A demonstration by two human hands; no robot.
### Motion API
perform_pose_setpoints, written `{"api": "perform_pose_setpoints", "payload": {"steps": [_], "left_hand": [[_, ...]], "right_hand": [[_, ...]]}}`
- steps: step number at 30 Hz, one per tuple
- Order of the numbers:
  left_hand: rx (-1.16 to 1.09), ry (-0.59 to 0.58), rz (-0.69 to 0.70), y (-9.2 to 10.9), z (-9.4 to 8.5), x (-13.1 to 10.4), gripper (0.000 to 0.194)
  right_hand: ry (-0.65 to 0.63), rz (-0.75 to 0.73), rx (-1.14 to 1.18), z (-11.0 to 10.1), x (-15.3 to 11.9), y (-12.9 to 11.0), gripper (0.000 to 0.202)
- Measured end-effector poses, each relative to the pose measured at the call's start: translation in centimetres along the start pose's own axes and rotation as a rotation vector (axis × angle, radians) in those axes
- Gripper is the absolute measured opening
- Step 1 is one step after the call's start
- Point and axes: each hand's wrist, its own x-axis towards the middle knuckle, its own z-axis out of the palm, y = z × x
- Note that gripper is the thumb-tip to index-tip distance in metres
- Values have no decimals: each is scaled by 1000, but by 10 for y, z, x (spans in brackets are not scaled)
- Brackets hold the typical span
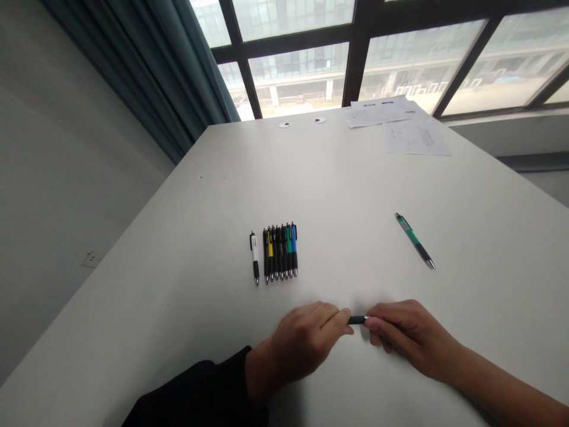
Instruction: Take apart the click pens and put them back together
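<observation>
Pen (357, 319) is gripped by left hand (309, 337) and right hand (404, 332); papers (415, 139) bear illegible print.

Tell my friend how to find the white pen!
Look at the big table. Near its middle, several pens lie side by side in a row. Just left of that row, across a small gap, lies the white pen: no pen in the row is white.

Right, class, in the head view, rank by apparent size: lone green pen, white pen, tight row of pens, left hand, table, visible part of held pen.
1. Table
2. Left hand (nearer the camera, which enlarges it)
3. Tight row of pens
4. Lone green pen
5. White pen
6. Visible part of held pen
</observation>
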Motion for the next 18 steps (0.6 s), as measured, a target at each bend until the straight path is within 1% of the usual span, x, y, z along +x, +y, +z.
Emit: {"api": "perform_pose_setpoints", "payload": {"steps": [4,7,10,12,16,18], "left_hand": [[-19,-33,-19,1,3,-1,22],[-25,-106,-28,1,3,-2,25],[-47,-168,-47,0,4,-2,29],[-42,-182,-69,0,4,-3,30],[5,-176,-81,-1,5,-3,29],[11,-179,-78,-2,5,-3,29]], "right_hand": [[-16,-12,-15,0,-2,2,37],[-29,-45,-66,0,-3,5,36],[-41,-74,-118,-1,-4,9,31],[-43,-41,-91,-1,-3,10,28],[-1,38,-32,0,0,8,28],[-17,58,-35,1,1,7,30]]}}
